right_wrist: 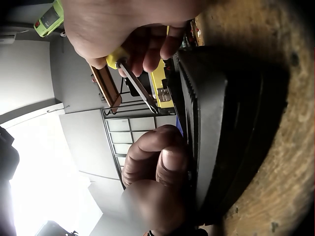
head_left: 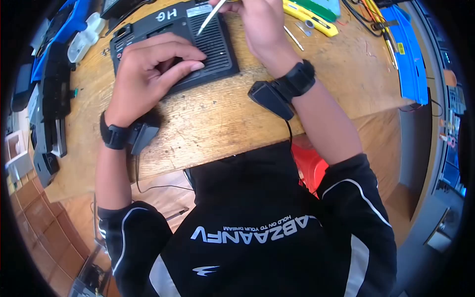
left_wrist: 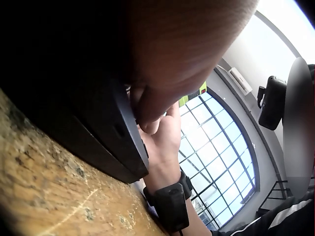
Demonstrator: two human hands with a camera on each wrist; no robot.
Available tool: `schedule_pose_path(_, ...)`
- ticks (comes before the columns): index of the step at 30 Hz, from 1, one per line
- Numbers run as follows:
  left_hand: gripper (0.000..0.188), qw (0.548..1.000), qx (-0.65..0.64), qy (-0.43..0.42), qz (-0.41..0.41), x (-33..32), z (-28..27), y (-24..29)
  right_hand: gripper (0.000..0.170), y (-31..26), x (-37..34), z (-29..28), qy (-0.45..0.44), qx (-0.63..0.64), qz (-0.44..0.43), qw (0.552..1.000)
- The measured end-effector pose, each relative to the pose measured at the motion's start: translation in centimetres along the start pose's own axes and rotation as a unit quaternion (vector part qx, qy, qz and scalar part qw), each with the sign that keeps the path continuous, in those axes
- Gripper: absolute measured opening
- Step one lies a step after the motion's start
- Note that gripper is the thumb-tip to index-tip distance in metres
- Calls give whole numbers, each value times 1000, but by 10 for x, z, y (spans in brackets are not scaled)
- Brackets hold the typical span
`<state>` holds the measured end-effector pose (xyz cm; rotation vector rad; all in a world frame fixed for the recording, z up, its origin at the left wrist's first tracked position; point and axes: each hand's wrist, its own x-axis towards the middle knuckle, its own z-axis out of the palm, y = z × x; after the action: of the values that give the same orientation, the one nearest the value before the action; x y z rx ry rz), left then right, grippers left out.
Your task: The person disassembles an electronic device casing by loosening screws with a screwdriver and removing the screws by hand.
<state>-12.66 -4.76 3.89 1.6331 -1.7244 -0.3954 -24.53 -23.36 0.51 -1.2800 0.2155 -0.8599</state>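
A black device with a ribbed vent panel (head_left: 213, 47) and white "HG" lettering lies on the wooden bench. My left hand (head_left: 143, 69) rests on it, fingers bent and thumb near the index fingertip; nothing shows between them. In the right wrist view the curled left fingers (right_wrist: 152, 152) lie against the device's side (right_wrist: 209, 128). My right hand (head_left: 264, 29) grips a screwdriver (head_left: 210, 19) above the vent, its tip pointing down at the slots. The right wrist view shows its yellow handle and metal shaft (right_wrist: 139, 89), with the tip apart from the left fingers.
Beyond my right hand lie a yellow tool (head_left: 316, 24), a thin metal rod (head_left: 294, 38) and a blue tray (head_left: 408, 59) with cables beside it. A clear plastic case (head_left: 84, 42) and black parts (head_left: 52, 84) stand at the left. The bench's front edge runs before my torso.
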Motion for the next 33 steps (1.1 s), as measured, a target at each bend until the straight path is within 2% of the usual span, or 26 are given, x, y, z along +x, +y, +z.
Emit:
schedule_pose_path(7, 14, 999, 0, 26, 42, 4, 1, 3, 40, -4, -3, 3, -2, -23, -6, 1000)
schedule_pose_path(9, 13, 995, 26, 68, 65, 5, 0, 2, 41, -6, -4, 4, -12, -16, -15, 1000)
schedule_pose_path(10, 13, 996, 23, 69, 48, 5, -2, 2, 41, -5, -4, 3, -13, -19, -10, 1000)
schedule_pose_path(11, 16, 993, 56, 73, 73, 4, -5, -3, 41, -4, -4, 3, -15, -21, -5, 1000)
schedule_pose_path(13, 17, 992, 7, 125, -11, -1, -8, -8, 41, -2, -3, 6, -17, -15, -10, 1000)
schedule_pose_path(15, 22, 984, 6, 178, -23, -4, -18, -25, 40, -2, -3, 7, -11, 0, 4, 1000)
schedule_pose_path(16, 27, 974, 56, 197, -98, -7, -27, -27, 40, -4, -4, 7, -9, 0, 6, 1000)
schedule_pose_path(17, 34, 968, 63, 230, -75, -7, -30, -32, 40, -7, -4, 6, -13, -16, -5, 1000)
schedule_pose_path(19, 36, 951, 42, 289, -102, -8, -35, -44, 40, -6, -4, 6, -21, -33, -16, 999)
schedule_pose_path(20, 38, 945, 39, 292, -142, -12, -39, -52, 40, -3, -1, 6, -26, -6, -12, 1000)
schedule_pose_path(21, 38, 945, 40, 292, -142, -13, -40, -57, 40, -2, -1, 7, -30, 21, -6, 999)
schedule_pose_path(23, 40, 931, -83, 314, -164, -12, -39, -66, 39, -3, -3, 6, -35, 25, -12, 999)
schedule_pose_path(27, 44, 924, -142, 310, -174, -13, -42, -76, 38, -8, -2, 7, -29, 26, 7, 999)
schedule_pose_path(29, 35, 902, -210, 342, -158, -13, -40, -77, 39, -8, -2, 5, -34, 18, 1, 999)
schedule_pose_path(31, 30, 896, -234, 352, -136, -6, -34, -54, 39, -11, -3, 4, -39, 6, -4, 999)
schedule_pose_path(33, 27, 887, -252, 369, -115, 2, -22, -36, 39, -16, -3, 9, -2, -38, -14, 999)
